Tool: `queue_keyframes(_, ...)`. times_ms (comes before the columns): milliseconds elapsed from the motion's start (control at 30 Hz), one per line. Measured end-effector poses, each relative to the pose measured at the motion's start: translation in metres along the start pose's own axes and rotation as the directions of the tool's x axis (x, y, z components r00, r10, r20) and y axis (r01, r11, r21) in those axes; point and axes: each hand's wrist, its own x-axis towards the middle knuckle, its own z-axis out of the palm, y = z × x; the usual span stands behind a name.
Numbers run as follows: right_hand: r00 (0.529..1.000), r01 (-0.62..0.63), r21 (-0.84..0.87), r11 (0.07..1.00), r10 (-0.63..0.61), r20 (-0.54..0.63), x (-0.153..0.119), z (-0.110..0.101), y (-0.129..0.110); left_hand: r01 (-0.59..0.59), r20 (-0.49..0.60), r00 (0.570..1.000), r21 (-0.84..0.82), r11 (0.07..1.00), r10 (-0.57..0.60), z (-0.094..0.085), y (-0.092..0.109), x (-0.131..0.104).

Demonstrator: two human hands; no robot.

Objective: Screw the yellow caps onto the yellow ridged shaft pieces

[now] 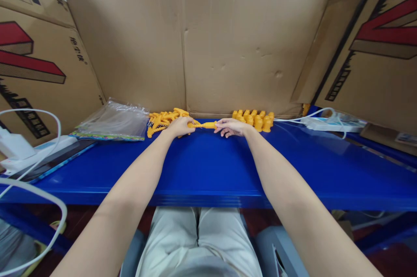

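My left hand [180, 127] is closed on one end of a yellow plastic piece with a twisted, screw-like shaft. In line with that shaft lies a smooth yellow tube-like part [209, 125], pinched at its right end by the fingertips of my right hand [232, 127]. Whether the two parts are joined I cannot tell. Just left of my left hand is a heap of yellow plastic pieces [159, 121] with T-shaped ends, some showing small dark beads or chain. Several yellow bottle-shaped plastic parts [259, 120] stand upright in rows, right behind my right hand.
A blue table [208, 168] carries everything, backed by a tall cardboard panel [241, 46]. Clear plastic bags [110, 118] lie at the left. White power strips with cables [325, 124] sit at the right and far left. Printed cardboard boxes [381, 64] flank both sides.
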Motion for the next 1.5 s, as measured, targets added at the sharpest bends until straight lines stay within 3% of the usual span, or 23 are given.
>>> queue_keyframes(100,0.999,-0.054,-0.015,0.998,0.054,0.0,0.004,0.005,-0.004,-0.012,-0.036,0.999,0.021,1.0,0.012,-0.002,0.002,-0.001)
queue_keyframes(267,0.981,-0.169,-0.159,0.973,0.15,-0.124,0.011,0.016,-0.007,-0.023,-0.021,1.0,0.018,1.0,0.023,-0.005,0.005,-0.001)
queue_keyframes(433,0.984,-0.172,-0.138,0.975,0.164,-0.069,0.004,0.016,-0.008,0.013,-0.016,1.0,0.04,0.999,-0.013,-0.004,0.005,-0.002)
queue_keyframes(600,1.0,-0.03,-0.078,0.996,0.029,-0.012,-0.003,0.013,-0.008,0.0,-0.038,0.999,0.061,0.998,0.002,-0.001,0.003,0.0)
queue_keyframes(767,0.998,-0.032,-0.076,0.997,0.027,-0.061,0.003,0.016,-0.008,-0.006,-0.058,0.998,0.047,0.999,0.008,-0.001,0.005,0.0)
queue_keyframes(933,0.982,-0.084,-0.153,0.985,0.055,-0.181,0.006,0.022,-0.011,-0.017,-0.074,0.997,0.064,0.998,0.022,-0.002,0.009,0.0)
queue_keyframes(1100,0.981,-0.196,-0.154,0.968,0.194,-0.027,0.003,0.015,-0.011,-0.003,-0.053,0.999,0.081,0.997,0.008,-0.002,0.009,0.0)
queue_keyframes(1200,0.987,-0.151,-0.084,0.985,0.154,0.039,-0.001,0.009,-0.009,0.01,-0.041,0.999,0.081,0.997,-0.007,-0.002,0.008,-0.001)
queue_keyframes(1333,0.999,-0.024,-0.006,1.0,0.024,0.031,-0.006,0.005,-0.005,0.014,-0.039,0.999,0.069,0.998,-0.012,-0.002,0.008,-0.002)
queue_keyframes(1500,0.997,-0.076,0.006,0.997,0.076,-0.003,-0.002,0.009,-0.007,0.018,-0.066,0.998,0.049,0.999,-0.015,-0.003,0.009,-0.001)
